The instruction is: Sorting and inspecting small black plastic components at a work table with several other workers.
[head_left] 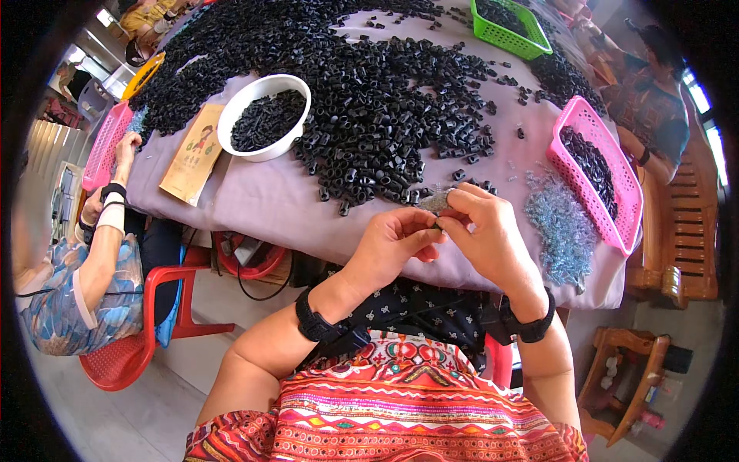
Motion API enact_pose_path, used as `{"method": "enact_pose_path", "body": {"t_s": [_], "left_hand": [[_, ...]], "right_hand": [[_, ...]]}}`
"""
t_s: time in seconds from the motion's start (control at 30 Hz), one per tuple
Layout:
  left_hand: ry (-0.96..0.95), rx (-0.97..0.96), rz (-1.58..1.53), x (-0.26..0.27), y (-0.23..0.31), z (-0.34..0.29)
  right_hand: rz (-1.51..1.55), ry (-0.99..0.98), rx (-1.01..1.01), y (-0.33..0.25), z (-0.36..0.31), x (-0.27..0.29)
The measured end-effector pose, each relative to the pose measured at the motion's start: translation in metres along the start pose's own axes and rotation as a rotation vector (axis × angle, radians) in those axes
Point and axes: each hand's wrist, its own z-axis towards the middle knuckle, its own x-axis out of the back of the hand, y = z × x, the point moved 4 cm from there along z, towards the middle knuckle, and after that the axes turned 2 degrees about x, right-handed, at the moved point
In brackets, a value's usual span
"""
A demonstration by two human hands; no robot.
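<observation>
My left hand [394, 245] and my right hand [493, 237] meet just over the table's near edge. Both are closed, with thumbs and fingertips pinched around a small dark piece [437, 225] that the fingers mostly cover; its exact kind cannot be made out. Against my right fingers lies a greyish clump [436, 202], too small to identify. Just beyond my hands spreads a large heap of short black plastic tube-like parts [377, 146]. Small clear bluish plastic pieces [560, 227] are piled to the right of my right hand.
A white bowl [225, 127] and a pink basket [630, 196] hold black parts. A green basket [508, 45] stands at the far right. A printed tan packet [192, 154] lies left of the bowl. Another person [100, 254] sits at left on a red chair [146, 331]; one more [650, 108] is at right.
</observation>
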Motion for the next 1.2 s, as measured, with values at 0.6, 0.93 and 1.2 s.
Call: {"method": "enact_pose_path", "body": {"t_s": [0.6,0.93,1.2], "left_hand": [[0.058,-0.05,-0.178,-0.003,0.002,0.007],[-0.021,-0.033,0.084,-0.003,0.003,0.004],[-0.045,-0.015,0.042,0.004,0.007,0.003]], "right_hand": [[-0.303,0.009,0.105,0.001,-0.015,-0.025],[-0.371,0.11,0.179,0.006,-0.014,-0.03],[-0.39,0.168,0.261,0.003,-0.01,-0.04]]}}
